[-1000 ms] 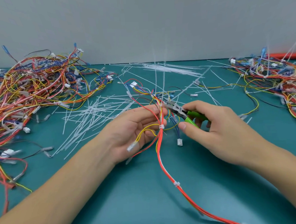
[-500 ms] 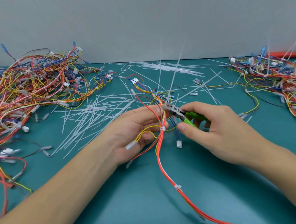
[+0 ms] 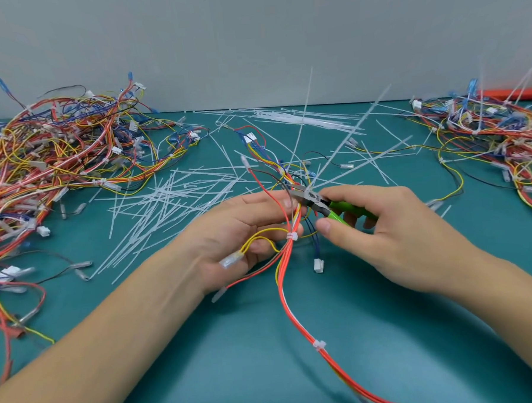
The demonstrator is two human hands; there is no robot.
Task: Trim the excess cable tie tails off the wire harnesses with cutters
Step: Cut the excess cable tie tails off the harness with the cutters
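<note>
- A plain grey wall stood behind the teal bench mat [image 3: 267,370] I worked at.
- Far left lay a big tangled heap of red, yellow and blue wire harnesses [image 3: 56,157]; I judged it the done pile, since few long tails stuck out of it.
- Just right of it lay a scatter of thin white cut-off tie tails [image 3: 166,203], dropped where they fell.
- My left hand [image 3: 245,233] lay palm up over the mat, fingers curled round the red-and-yellow wire harness [image 3: 288,277], thumb pressing the bundle close to a small white trimmed tie head [image 3: 292,237], so the bundle stayed steady for cutting.
- The harness ran from the mat's middle through that hand and off past the near edge, with another white tie head [image 3: 319,345] lower down.
- Above my fingers, long translucent white uncut tie tails [image 3: 345,144] fanned upward from the bundle.
- The small steel cutters with green handles [image 3: 314,198] had their nose at the base of those tails; whether the blades had closed I could not tell.
- My right hand [image 3: 383,235] came in from the right, knuckles up, fingers wrapped round the handles and thumb alongside, ready to squeeze.
- Far right sat a second tangled pile of coloured harnesses with tails sticking up [image 3: 495,140], likely untrimmed.
</note>
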